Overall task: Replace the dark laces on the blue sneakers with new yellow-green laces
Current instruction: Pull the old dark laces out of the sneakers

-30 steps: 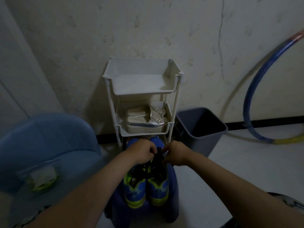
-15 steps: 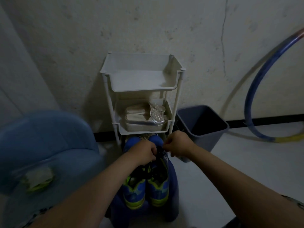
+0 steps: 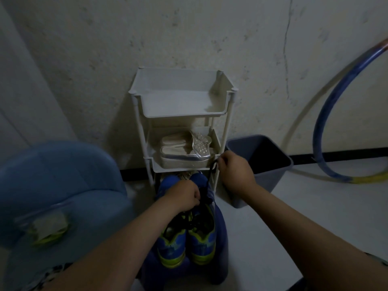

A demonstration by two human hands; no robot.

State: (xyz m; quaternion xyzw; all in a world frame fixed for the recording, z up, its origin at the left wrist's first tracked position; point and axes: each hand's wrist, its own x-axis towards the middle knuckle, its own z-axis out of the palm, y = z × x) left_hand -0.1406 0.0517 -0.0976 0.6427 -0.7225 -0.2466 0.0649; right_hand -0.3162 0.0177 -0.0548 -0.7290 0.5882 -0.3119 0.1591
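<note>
- Dim room, cracked pale wall; white shelf rack (image 3: 182,114) against it, grey bin (image 3: 270,171) just beside, hoop (image 3: 327,114) leaning at the right.
- Blue sneakers (image 3: 186,242) side by side on a blue stool (image 3: 221,259) in front of the rack, toes toward the camera, yellow-green trim.
- Left hand (image 3: 184,196) curled down at the lacing, gripping it; right hand (image 3: 235,171) raised, pinching a dark lace (image 3: 211,172) drawn up from the right-hand sneaker.
- Early stage, by judgement: unlacing under way, nothing new threaded.
- Blurred clear packet (image 3: 49,229) holding something yellow-green on the blue seat (image 3: 63,175) at left, probably the new laces, untouched.
</note>
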